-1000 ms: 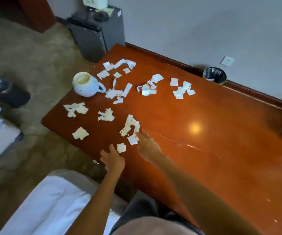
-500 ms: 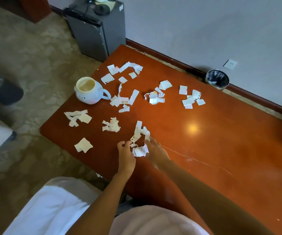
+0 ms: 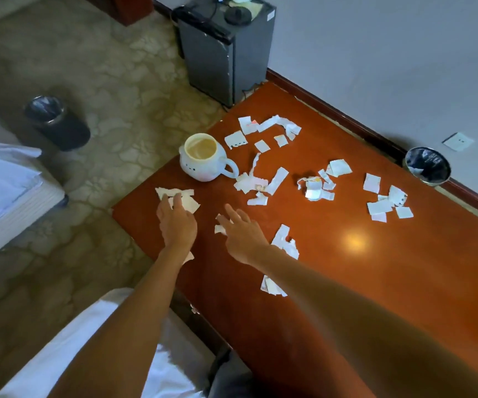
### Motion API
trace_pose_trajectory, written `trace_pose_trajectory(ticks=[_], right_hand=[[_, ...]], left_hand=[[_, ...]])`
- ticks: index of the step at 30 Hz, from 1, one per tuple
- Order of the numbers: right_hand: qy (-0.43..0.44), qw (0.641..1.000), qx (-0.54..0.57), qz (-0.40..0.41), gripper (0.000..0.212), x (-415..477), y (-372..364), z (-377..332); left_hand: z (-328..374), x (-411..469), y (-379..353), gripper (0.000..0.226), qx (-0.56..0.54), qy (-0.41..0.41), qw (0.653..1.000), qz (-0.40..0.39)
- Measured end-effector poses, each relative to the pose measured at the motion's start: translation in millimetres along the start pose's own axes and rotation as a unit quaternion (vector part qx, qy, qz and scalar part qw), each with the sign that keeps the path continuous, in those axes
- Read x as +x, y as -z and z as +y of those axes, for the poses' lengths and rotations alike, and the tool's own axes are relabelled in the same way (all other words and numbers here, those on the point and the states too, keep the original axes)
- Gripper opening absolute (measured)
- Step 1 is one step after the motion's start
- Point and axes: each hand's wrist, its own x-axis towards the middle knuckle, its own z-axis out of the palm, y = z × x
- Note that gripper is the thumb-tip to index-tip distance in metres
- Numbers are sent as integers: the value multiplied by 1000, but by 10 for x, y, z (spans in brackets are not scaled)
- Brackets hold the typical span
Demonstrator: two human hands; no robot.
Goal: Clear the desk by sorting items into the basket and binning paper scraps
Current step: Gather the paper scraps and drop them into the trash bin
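Nothing is held in either grip. The left grip (image 3: 178, 222) is spread, its fingers laid out flat over the torn cluster (image 3: 187, 200) at the counter's left edge. Whether the paper is actually pressed cannot be told. The right grip (image 3: 243, 232) is likewise apart, fingers fanned above a small pair of scraps (image 3: 220, 225) just beside it.

Half a second ago both were drawn close together around a few pieces near the front edge. They have since been parted and carried further out, the left toward the edge cluster, the right toward the middle of the counter. The pieces worked on then are left behind as a small heap (image 3: 272, 288) beside the right forearm, with a ragged strip cluster (image 3: 285, 242) just beyond it. From this it is judged that scraps are being raked into piles rather than lifted one by one. One more piece (image 3: 189, 257) is half hidden under the left wrist.

Most of the paper is still spread over the counter (image 3: 418, 268): a group (image 3: 245, 180) beside the mug (image 3: 203, 158), another mid-counter (image 3: 316, 186), and another at the far right (image 3: 387, 205). A lined bin (image 3: 427, 166) is seen on the floor beyond the far edge and a second bin (image 3: 57, 122) near the bed (image 3: 2, 191); no scrap is being carried toward either. No basket is shown. The task is judged to be at an early, gathering stage.
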Motion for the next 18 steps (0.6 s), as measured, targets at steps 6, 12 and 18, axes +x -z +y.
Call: trace_pose_trajectory(ticks=[6,12,18], right_hand=[[41,994,-73,-65,59,170,-165,-28],[22,994,-87,-64,56,-26,-231,299],[-22,997,-55,-39,56,-448,-317,598]], left_hand=[[-186,492,73,55,110,-39,991,-72],[-233,202,-177,48,123,-107,985,-55],[-65,-669,-598,45,97,-168,978,-75]])
